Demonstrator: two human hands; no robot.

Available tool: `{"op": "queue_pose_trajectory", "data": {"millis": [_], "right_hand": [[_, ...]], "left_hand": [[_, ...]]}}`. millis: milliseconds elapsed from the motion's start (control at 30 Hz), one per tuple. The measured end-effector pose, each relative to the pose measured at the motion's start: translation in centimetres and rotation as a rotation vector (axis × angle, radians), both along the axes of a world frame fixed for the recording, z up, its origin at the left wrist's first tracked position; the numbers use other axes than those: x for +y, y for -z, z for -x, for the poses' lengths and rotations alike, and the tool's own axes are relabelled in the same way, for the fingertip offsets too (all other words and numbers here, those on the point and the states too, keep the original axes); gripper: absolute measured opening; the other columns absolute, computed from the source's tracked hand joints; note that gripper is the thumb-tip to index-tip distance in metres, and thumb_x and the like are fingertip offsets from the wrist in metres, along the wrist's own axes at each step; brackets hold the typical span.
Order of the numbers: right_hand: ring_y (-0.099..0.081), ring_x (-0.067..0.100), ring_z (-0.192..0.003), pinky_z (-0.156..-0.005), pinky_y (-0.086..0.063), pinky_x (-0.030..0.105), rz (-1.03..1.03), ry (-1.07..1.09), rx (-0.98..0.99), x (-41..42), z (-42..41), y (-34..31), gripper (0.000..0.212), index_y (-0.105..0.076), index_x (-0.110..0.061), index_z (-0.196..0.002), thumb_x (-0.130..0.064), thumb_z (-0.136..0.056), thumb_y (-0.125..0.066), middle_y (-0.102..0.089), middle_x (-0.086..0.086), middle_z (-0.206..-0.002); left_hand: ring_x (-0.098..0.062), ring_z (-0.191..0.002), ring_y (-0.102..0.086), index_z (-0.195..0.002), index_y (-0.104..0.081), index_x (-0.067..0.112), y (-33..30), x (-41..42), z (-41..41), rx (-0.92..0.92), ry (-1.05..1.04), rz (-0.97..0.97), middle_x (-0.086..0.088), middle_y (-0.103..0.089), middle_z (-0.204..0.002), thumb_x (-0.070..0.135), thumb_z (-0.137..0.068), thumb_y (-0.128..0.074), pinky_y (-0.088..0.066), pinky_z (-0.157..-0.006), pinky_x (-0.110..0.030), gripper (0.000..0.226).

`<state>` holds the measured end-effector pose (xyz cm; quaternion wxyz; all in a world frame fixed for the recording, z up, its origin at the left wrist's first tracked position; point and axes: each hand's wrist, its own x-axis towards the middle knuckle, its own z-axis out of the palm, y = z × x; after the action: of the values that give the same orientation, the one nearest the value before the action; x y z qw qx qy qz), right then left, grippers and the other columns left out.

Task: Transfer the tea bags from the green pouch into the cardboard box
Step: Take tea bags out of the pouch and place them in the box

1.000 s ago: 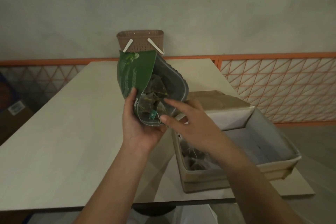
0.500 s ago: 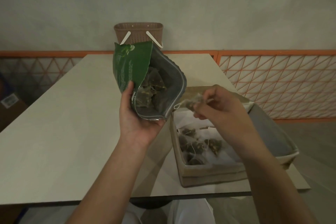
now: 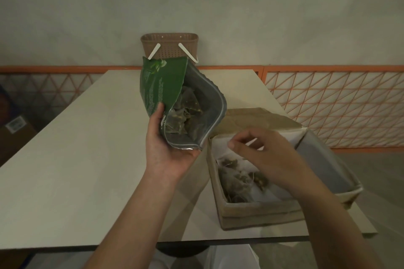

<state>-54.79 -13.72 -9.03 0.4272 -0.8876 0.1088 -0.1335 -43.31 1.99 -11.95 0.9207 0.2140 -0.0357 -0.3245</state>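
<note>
- Left hand [image 3: 168, 150]: grips the green pouch [image 3: 162, 85] from below and at its side, thumb laid on the green face, fingers curled under the lower edge. The pouch is held above the table [image 3: 72, 159], mouth open toward the camera.
- Pouch contents: several tea bags in the pouch [image 3: 185, 113] lie against the silver inner lining; their number cannot be told.
- Right hand [image 3: 262, 155]: hovers over the cardboard box [image 3: 258, 212], fingers loosely curled, thumb and forefinger drawn close. Whether it pinches anything cannot be told.
- Cardboard box: stands at the table's right edge, just beside the pouch, flaps open, with pale lining inside.
- Box contents: a cluster of tea bags in the box [image 3: 238, 179] lies on the lining at the near left end, partly below the right hand.
- Other items: 1 brown perforated basket [image 3: 169, 47] with white handles stands at the table's far end against the wall. An orange lattice railing [image 3: 334, 102] runs behind the table.
</note>
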Motion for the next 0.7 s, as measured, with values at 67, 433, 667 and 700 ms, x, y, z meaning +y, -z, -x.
{"op": "queue_pose_trajectory", "data": {"millis": [67, 433, 667, 700], "right_hand": [[-0.057, -0.006, -0.075, -0.059, -0.044, 0.007, -0.029, 0.008, -0.110, 0.6, -0.2, -0.7, 0.006, -0.068, -0.033, -0.082, -0.034, -0.087, -0.067, -0.065, -0.026, -0.081], [-0.056, 0.011, -0.091, -0.086, -0.049, 0.029, 0.440, -0.147, -0.333, 6.4, -6.3, -2.0, 0.022, -0.073, -0.019, -0.108, -0.020, -0.087, -0.067, -0.060, -0.001, -0.098], [-0.042, 0.023, -0.111, -0.099, -0.034, 0.036, 0.730, -0.133, -0.178, 7.6, -9.0, -1.3, 0.036, -0.067, -0.022, -0.115, -0.045, -0.090, -0.055, -0.050, 0.004, -0.118], [-0.042, 0.022, -0.110, -0.098, -0.035, 0.035, 0.706, -0.146, -0.185, 7.6, -8.9, -1.3, 0.031, -0.068, -0.021, -0.109, -0.043, -0.089, -0.058, -0.051, 0.003, -0.116]], "left_hand": [[-0.030, -0.123, -0.063, -0.112, -0.079, 0.016, -0.1, 0.2, -0.1, -0.008, 0.000, -0.007, -0.010, -0.065, -0.137, 0.056, -0.091, -0.057, -0.054, -0.095, -0.036, 0.051], [-0.024, -0.129, -0.059, -0.116, -0.077, 0.012, -0.3, 1.0, -0.4, 0.011, -0.009, -0.065, -0.007, -0.065, -0.136, 0.058, -0.089, -0.057, -0.037, -0.117, -0.036, 0.057], [-0.029, -0.136, -0.053, -0.137, -0.064, 0.020, -0.4, 1.9, -1.2, -0.024, 0.037, -0.037, -0.008, -0.060, -0.144, 0.061, -0.089, -0.056, -0.028, -0.123, -0.042, 0.064], [-0.029, -0.135, -0.055, -0.135, -0.066, 0.019, -0.3, 2.0, -1.3, -0.016, 0.026, -0.044, -0.009, -0.061, -0.142, 0.061, -0.090, -0.055, -0.029, -0.122, -0.042, 0.063]]}}
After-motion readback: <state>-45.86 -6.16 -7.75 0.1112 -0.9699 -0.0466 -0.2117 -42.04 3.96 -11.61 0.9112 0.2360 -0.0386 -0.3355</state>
